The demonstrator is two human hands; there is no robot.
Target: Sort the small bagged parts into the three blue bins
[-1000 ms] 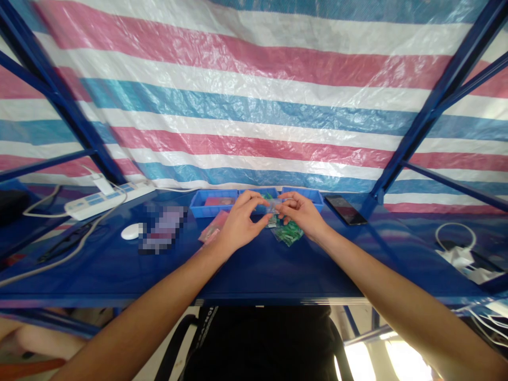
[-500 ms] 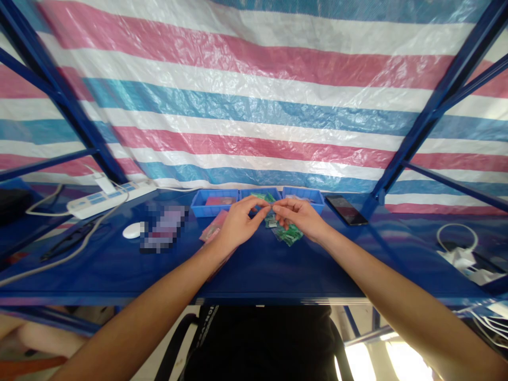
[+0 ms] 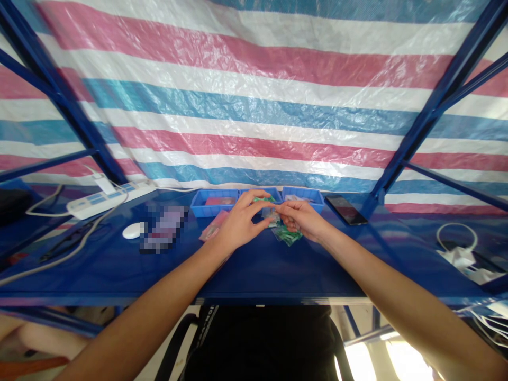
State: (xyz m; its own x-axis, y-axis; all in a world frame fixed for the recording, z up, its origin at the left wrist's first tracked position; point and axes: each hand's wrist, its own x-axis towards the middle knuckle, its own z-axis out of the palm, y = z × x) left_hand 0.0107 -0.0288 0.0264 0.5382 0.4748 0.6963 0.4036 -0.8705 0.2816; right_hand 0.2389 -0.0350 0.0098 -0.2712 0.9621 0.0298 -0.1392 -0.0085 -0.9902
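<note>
Both my hands meet over the middle of the blue table (image 3: 254, 270). My left hand (image 3: 240, 225) and my right hand (image 3: 304, 219) each pinch an edge of a small clear packet with green inside (image 3: 271, 214), held just above the table. Under my right hand lies a heap of green packets (image 3: 289, 235). Pink packets (image 3: 212, 228) lie by my left hand. Behind my hands stand three blue trays: the left one (image 3: 214, 203) with pink contents, the middle one (image 3: 262, 196) with green, the right one (image 3: 302, 196).
A dark phone (image 3: 346, 209) lies right of the trays. A white power strip (image 3: 107, 198) with cables and a white mouse (image 3: 132, 230) sit at the left. White cable and a charger (image 3: 462, 254) lie at the right. Blue shelf posts stand on both sides; a striped tarp hangs behind.
Both hands have dropped slightly and moved closer together, bringing the small packet lower over the green heap. My left fingers have spread a little round it.
</note>
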